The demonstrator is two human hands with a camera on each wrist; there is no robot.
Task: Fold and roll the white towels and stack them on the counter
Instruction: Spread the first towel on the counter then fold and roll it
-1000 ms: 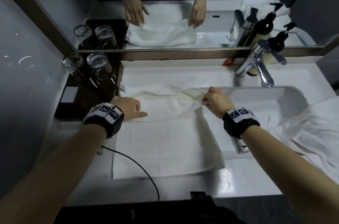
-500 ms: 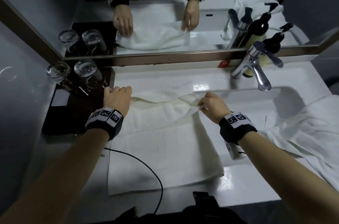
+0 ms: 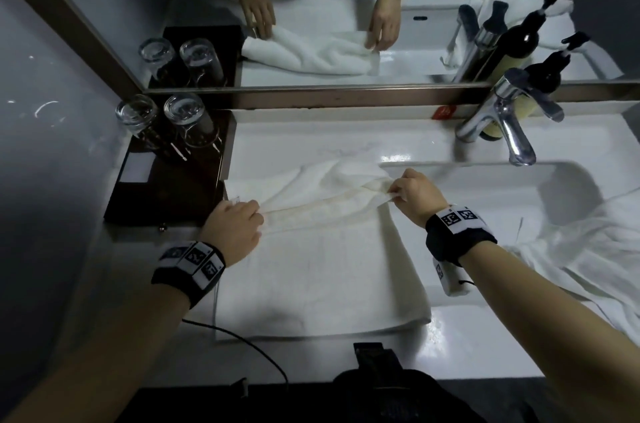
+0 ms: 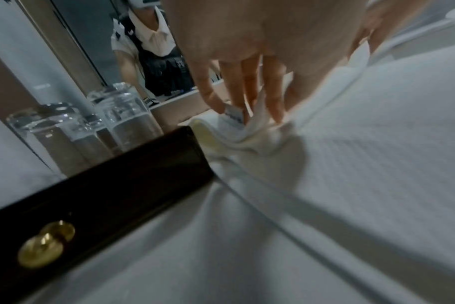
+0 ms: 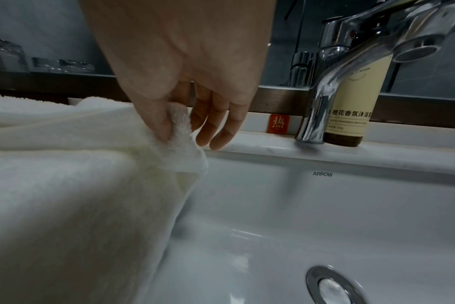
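Both hands are pinching the far corners of the white terry towel (image 3: 322,270) now, left hand (image 3: 233,230) having slid out to its edge, right hand (image 3: 414,196) probably pulling it toward the near side for the next fold.

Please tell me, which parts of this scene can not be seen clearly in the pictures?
- Left hand fingertips: head view, hidden by its own back; the left wrist view shows them pinching the towel.
- Small print on the bottle label: right wrist view, too small.
- Second towel: head view, cut off by the right edge.
- Tray and its gold knob: left wrist view, blurred.
- Sink drain: right wrist view, cut by bottom edge.
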